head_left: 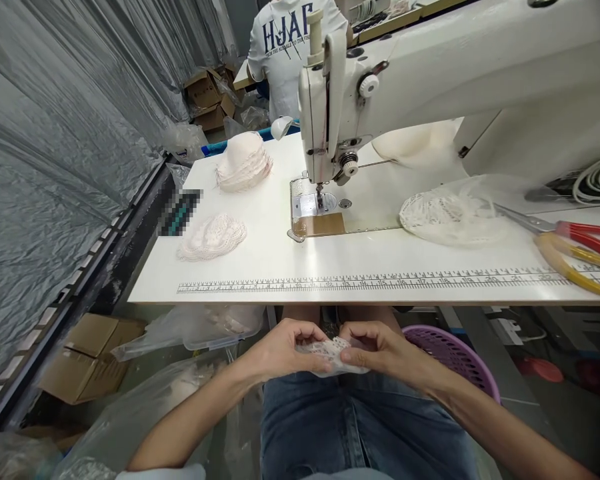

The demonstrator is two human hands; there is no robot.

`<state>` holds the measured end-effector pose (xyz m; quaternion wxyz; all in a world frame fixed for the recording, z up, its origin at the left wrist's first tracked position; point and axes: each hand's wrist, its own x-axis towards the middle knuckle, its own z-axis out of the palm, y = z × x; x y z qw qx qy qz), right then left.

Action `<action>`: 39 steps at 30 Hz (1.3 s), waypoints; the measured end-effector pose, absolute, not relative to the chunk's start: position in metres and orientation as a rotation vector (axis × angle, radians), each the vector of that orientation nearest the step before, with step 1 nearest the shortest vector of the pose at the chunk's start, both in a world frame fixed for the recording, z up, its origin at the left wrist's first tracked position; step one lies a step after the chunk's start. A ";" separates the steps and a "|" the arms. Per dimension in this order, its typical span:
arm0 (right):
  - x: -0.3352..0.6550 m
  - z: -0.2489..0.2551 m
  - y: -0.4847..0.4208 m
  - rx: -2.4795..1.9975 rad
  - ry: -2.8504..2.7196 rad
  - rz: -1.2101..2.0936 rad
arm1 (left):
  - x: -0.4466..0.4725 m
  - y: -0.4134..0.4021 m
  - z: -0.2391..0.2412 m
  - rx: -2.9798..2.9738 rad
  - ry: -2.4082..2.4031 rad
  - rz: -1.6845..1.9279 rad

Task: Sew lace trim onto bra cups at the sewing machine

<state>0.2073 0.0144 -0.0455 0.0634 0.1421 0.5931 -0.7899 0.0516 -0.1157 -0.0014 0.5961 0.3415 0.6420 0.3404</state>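
Observation:
Over my lap, below the table edge, a piece of white lace fabric (333, 353) is stretched between both hands. My left hand (293, 348) pinches its left side between thumb and fingers. On the other side, my right hand (380, 348) grips it the same way, thumb on top. Part of the lace is hidden behind my fingers. Beyond the hands stands a white sewing machine (325, 100), its needle over the metal plate. To its left lie a flat pale lace piece (214, 237) and a stack of pale pink cups (243, 162).
White lace in sheer fabric (445, 212) lies right of the needle, near red-handled scissors (580, 233). A printed ruler (370, 283) runs along the table's front edge. A purple basket (455, 353) stands below right, cardboard boxes (90, 357) below left. A person (290, 53) sits ahead.

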 end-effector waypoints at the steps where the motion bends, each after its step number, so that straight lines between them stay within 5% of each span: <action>1: 0.207 -0.045 0.014 0.435 1.809 -2.377 | 0.053 -0.115 -0.002 0.779 1.509 0.787; 28: 0.234 -0.040 0.030 0.324 1.741 -2.288 | 0.054 -0.117 -0.011 0.573 1.391 1.017; 39: 0.221 -0.051 0.006 0.492 2.214 -2.326 | 0.066 -0.117 -0.007 0.787 1.602 0.861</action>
